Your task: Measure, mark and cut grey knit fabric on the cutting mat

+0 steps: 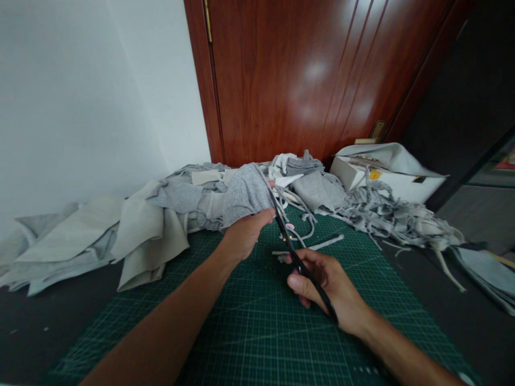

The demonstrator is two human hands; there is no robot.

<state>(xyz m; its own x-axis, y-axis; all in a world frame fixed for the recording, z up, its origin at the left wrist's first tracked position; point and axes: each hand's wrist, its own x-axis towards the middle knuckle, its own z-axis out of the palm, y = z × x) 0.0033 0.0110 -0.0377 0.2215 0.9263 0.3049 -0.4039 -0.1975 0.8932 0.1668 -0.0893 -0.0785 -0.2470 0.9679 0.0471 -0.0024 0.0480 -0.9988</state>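
My left hand (247, 231) grips a piece of grey fabric (247, 195), holding it up above the far part of the mat. Fingers of my right hand (322, 279) are wrapped round the handles of black scissors (295, 254). The blades point up and away, along the right edge of the fabric by my left fingertips. Whether the blades are parted cannot be made out. Thin grey fabric strips (328, 243) lie on the mat just beyond the scissors, near a small pink item (290, 227).
A green cutting mat (249, 332) covers the work surface. Grey and beige fabric pieces (139, 220) are heaped along the left and back. At right stand a white box (396, 182) and a tangle of grey strips (386, 212). A wooden door (281, 80) rises behind.
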